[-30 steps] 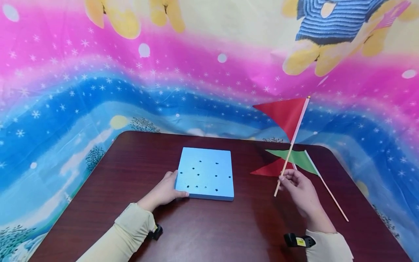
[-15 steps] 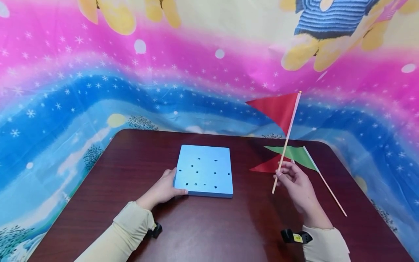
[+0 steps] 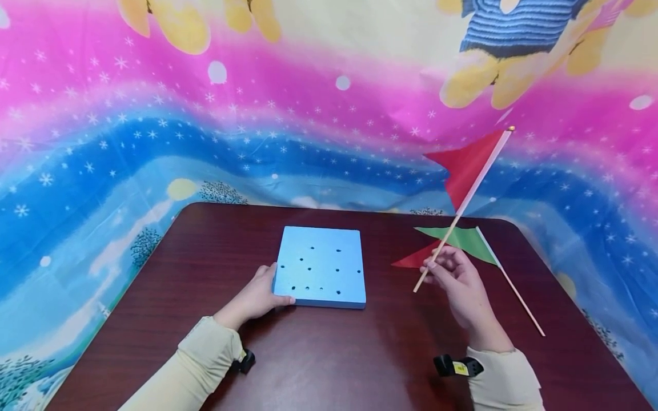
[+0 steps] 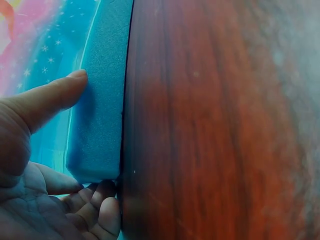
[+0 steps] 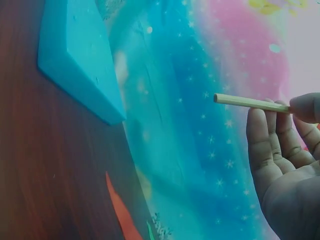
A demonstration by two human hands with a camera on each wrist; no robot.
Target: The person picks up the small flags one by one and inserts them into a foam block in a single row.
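A flat blue foam board point(image 3: 324, 257) with several small holes lies on the table. My left hand point(image 3: 261, 297) holds its near left corner, the thumb point(image 4: 60, 97) along the near side and the fingers curled at the left side. To the right, my right hand point(image 3: 460, 282) pinches the wooden stick of a red pennant flag point(image 3: 473, 165) between thumb and fingertips. That flag is raised above the table, its top leaning right and its bare lower end point(image 5: 240, 101) pointing down-left. Behind this hand lie a green pennant flag point(image 3: 478, 242) and a second red flag point(image 3: 413, 257), partly hidden.
The dark wooden table point(image 3: 319, 359) has rounded far corners. A colourful printed cloth point(image 3: 308, 114) hangs behind and around it. The green flag's stick point(image 3: 521, 299) reaches toward the table's right side. Black straps point(image 3: 457, 366) sit at both wrists.
My right hand has shifted left and slightly up with the red flag. The flag's stick has tilted further, its top swinging right and its lower end left. My left hand stays on the board.
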